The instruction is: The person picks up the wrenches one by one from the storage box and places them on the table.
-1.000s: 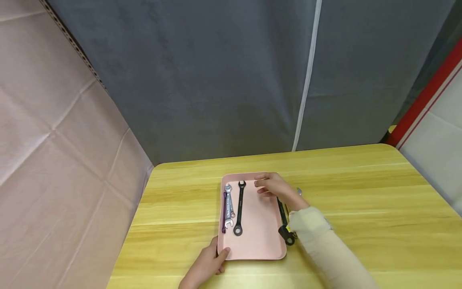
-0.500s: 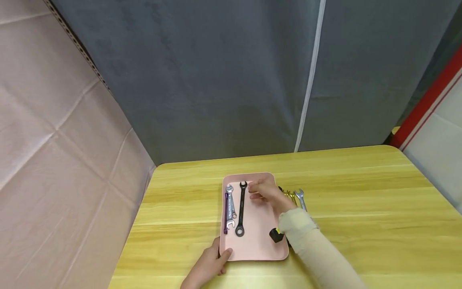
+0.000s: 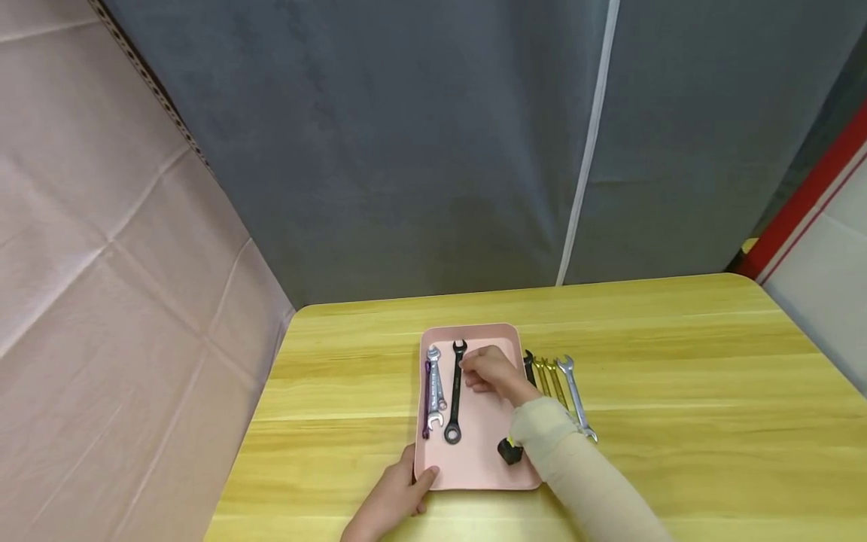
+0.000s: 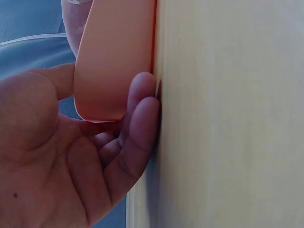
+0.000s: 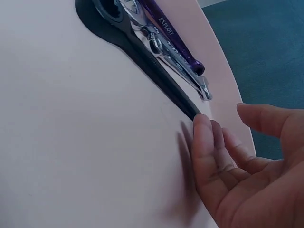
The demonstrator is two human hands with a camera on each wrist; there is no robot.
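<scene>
Gripping tray (image 3: 474,467) corner with left hand (image 3: 393,497) | at black wrench (image 3: 455,403) with loosely parted right hand (image 3: 491,369) | probably stiff, weighty, slick; best pinched mid-shank

Tray (image 3: 474,468): smooth, matt plastic. Black wrench (image 3: 456,399): metal, satin-dark. Silver wrenches (image 3: 434,385): glossy metal. Purple wrench (image 3: 427,399): glossy metal. Gold wrenches (image 3: 558,386): shiny metal. Tabletop (image 3: 345,376): smooth, wood-grained. Grey curtain (image 3: 406,150): matt cloth. Pink drape (image 3: 149,286): creased cloth.

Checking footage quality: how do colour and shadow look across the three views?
Head: bright, grain clear on the wooden table; left wrist: pink tray tinted orange, table grain faint; right wrist: dimmer, the right hand casting a soft shadow on the tray.
</scene>
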